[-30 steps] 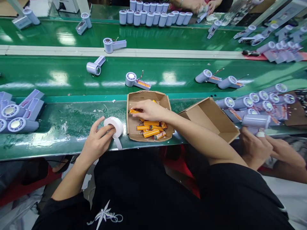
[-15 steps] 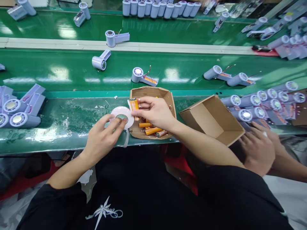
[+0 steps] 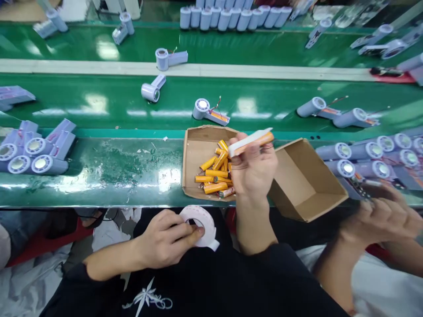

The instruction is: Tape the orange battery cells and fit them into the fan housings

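A white roll of double-sided tape [image 3: 209, 224] is gripped in my left hand [image 3: 168, 240], fingers through its core, below the bench edge. A short loose end sticks out at the roll's lower right. Raised over the right side of the cardboard box, my right hand [image 3: 256, 171] holds an orange battery [image 3: 266, 138] with a white tape strip [image 3: 249, 141] along it. Several orange batteries [image 3: 216, 173] lie jumbled inside that shallow cardboard box [image 3: 191, 143]; my right hand hides part of its right side.
Another open cardboard box [image 3: 307, 185] stands tilted at right. Beside it, a co-worker's blurred hands [image 3: 380, 220] handle a part. Lavender fan housings [image 3: 44, 163] cluster at left and right. A housing with a battery [image 3: 211, 112] lies on the green belt [image 3: 115, 97].
My left hand has drawn the tape roll down off the bench edge. My right hand has lifted and turned the battery, moving right; its white strip now shows lengthwise. The view has shifted slightly.
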The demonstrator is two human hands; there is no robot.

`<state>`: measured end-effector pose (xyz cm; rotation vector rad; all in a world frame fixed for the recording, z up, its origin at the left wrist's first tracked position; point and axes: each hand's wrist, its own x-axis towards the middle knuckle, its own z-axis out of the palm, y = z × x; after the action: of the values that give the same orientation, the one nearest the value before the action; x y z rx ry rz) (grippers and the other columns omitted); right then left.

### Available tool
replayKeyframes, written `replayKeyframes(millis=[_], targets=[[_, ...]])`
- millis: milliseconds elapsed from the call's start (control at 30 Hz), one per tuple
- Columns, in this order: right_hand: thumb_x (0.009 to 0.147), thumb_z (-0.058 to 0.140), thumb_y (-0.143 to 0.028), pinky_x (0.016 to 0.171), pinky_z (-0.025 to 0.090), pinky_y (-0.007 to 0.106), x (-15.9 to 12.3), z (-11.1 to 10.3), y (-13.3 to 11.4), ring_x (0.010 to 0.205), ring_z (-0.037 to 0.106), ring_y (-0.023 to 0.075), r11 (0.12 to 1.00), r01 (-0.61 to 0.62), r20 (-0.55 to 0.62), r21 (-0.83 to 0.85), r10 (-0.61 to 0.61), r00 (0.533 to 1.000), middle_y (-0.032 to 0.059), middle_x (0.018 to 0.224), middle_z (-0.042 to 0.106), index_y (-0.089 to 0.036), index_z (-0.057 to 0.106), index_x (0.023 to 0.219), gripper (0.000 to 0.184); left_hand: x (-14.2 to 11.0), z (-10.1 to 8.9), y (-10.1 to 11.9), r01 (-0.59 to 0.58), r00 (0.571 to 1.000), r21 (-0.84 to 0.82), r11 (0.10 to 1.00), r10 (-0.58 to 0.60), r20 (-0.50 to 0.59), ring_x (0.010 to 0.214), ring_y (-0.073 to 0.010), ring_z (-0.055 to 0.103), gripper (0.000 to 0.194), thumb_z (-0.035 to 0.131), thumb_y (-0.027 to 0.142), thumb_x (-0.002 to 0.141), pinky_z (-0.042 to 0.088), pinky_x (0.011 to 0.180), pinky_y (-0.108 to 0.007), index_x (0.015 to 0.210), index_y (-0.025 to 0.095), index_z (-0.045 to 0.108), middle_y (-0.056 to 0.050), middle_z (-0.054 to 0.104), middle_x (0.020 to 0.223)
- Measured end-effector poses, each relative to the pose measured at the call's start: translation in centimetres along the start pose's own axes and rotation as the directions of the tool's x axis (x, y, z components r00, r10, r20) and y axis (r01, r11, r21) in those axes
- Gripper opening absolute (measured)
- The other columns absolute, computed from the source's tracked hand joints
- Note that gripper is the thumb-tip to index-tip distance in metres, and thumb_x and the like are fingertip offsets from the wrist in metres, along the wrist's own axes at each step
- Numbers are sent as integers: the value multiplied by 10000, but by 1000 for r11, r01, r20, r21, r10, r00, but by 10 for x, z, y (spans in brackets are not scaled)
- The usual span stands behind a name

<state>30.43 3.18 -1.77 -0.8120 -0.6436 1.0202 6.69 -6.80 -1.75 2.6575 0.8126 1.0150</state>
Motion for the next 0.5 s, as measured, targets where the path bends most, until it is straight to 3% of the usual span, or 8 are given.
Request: replayKeyframes(millis=[100, 200, 267, 333, 400, 500], targets=[[704, 1051, -470, 851, 728, 311, 10, -17, 0, 904, 871, 206, 999, 48, -58, -1, -48, 997, -21, 996, 870, -281, 681, 1141, 603, -28, -9, -41, 186, 981, 222, 957, -195, 18, 990, -246, 657, 288, 714, 157, 1000, 580, 902, -411, 1282, 197, 759, -87, 826, 1043], [683, 1062, -465, 855, 745, 431, 2, -30, 9, 895, 875, 281, 991, -68, 79, -113, 77, 994, 29, 995, 878, -286, 673, 1248, 709, -42, -24, -103, 287, 945, 318, 904, -320, 58, 1154, -317, 641, 292, 733, 301, 1014, 583, 1000, -500, 1289, 211, 774, -121, 832, 1158], [704, 1044, -488, 817, 747, 453, -4, -36, 16, 908, 875, 308, 984, -94, 134, -149, 115, 984, 43, 997, 882, -295, 646, 1202, 666, -33, -33, -140, 309, 932, 290, 906, -349, 96, 1236, -328, 628, 320, 694, 390, 1040, 572, 1056, -514, 1291, 210, 778, -125, 826, 1210], [724, 1026, -503, 773, 745, 429, -7, -38, 19, 915, 875, 308, 987, -83, 145, -138, 103, 984, 39, 986, 884, -300, 603, 1130, 620, -3, -34, -171, 327, 928, 298, 897, -365, 80, 1236, -317, 635, 358, 627, 431, 1071, 556, 1087, -512, 1312, 213, 778, -123, 822, 1214], [739, 1017, -476, 742, 738, 397, -6, -38, 21, 874, 875, 290, 988, -92, 161, -124, 111, 981, 30, 957, 882, -301, 566, 1094, 600, 43, -24, -200, 322, 922, 364, 874, -378, 91, 1217, -311, 640, 418, 574, 449, 1086, 529, 1114, -509, 1382, 216, 757, -131, 806, 1258], [737, 1017, -449, 725, 729, 377, -5, -36, 21, 808, 870, 277, 976, -165, 201, -141, 191, 961, 33, 915, 876, -294, 554, 1107, 613, 119, 0, -245, 344, 857, 560, 754, -495, 140, 1312, -356, 586, 561, 552, 486, 1087, 462, 1145, -506, 1563, 200, 637, -192, 686, 1482]])
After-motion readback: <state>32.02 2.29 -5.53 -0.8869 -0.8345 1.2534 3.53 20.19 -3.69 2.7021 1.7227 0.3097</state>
